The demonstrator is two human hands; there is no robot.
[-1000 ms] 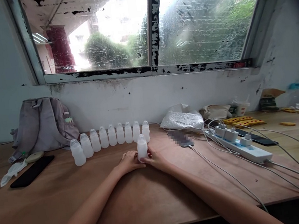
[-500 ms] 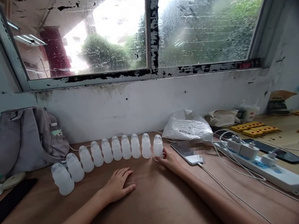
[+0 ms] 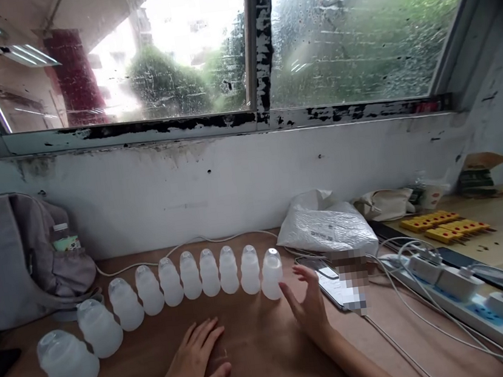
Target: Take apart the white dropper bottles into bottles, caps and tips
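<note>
Several frosted white baby bottles with clear domed caps stand upright in a curved row on the brown table. The rightmost bottle [image 3: 272, 274] is beside my right hand [image 3: 309, 304], whose fingers are apart and curved. Its thumb tip comes close to the bottle's lower side; whether it touches I cannot tell. My left hand [image 3: 199, 357] lies flat on the table in front of the row, fingers spread, holding nothing. At the near left end of the row stands a larger-looking bottle [image 3: 69, 365], closest to the camera.
Right of my right hand lies a phone [image 3: 337, 288] with a cable plugged in. Beyond it are a silvery plastic bag [image 3: 323, 228], a white power strip [image 3: 472, 305] with chargers, and yellow blocks [image 3: 448, 225]. A grey backpack [image 3: 26, 259] sits at left, against the wall.
My right hand has let go of the rightmost bottle and opened beside it. That bottle now stands closer to its neighbour. The view has shifted, and my left hand still rests flat.
</note>
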